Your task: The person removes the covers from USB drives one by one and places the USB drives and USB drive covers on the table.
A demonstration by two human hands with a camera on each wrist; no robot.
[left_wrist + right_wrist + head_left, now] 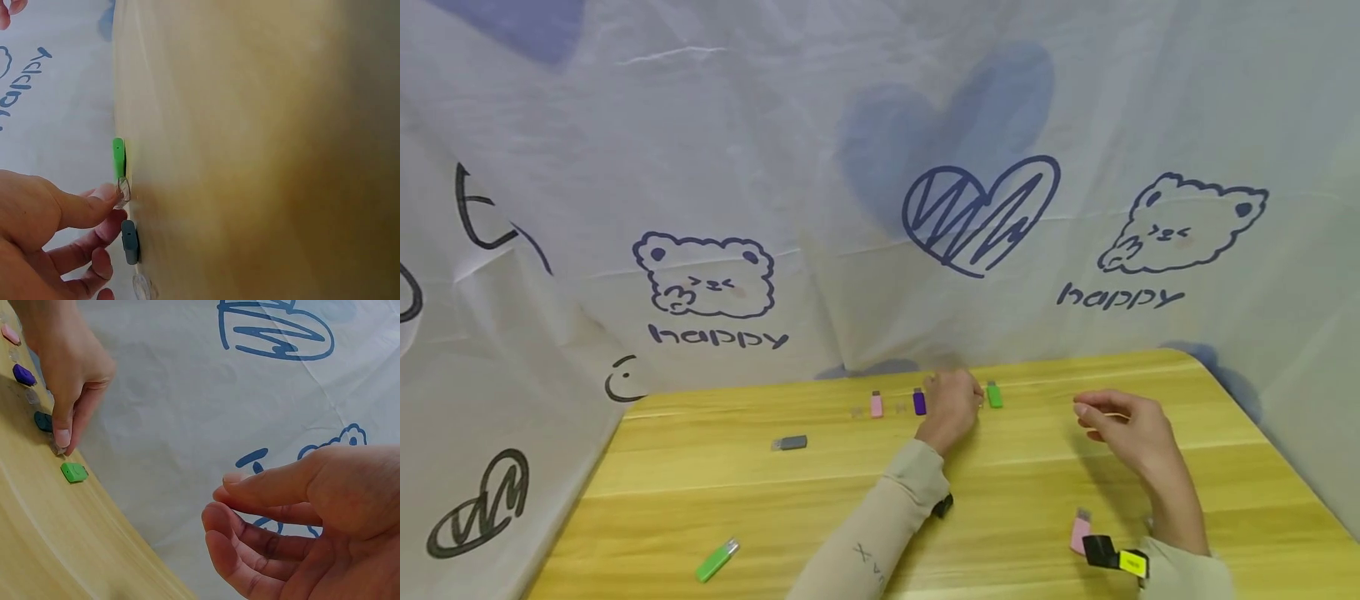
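Observation:
At the back edge of the table, my left hand (953, 404) pinches a small clear plastic piece (123, 192) between thumb and index finger, low at the tabletop. This piece sits between a green USB stick (994, 395) and a dark grey USB stick (130, 242), which the hand hides in the head view. Further left in the row are a purple USB stick (919, 402) and a pink USB stick (876, 405), with clear pieces (902, 408) between them. My right hand (1131, 429) hovers above the table's right side, fingers loosely bent, holding nothing.
A grey USB stick (792, 442) lies left of the row. Nearer the front left is another green USB stick (717, 561). A second pink USB stick (1080, 531) lies by my right wrist. White printed cloth (820, 167) hangs behind the wooden table (685, 492).

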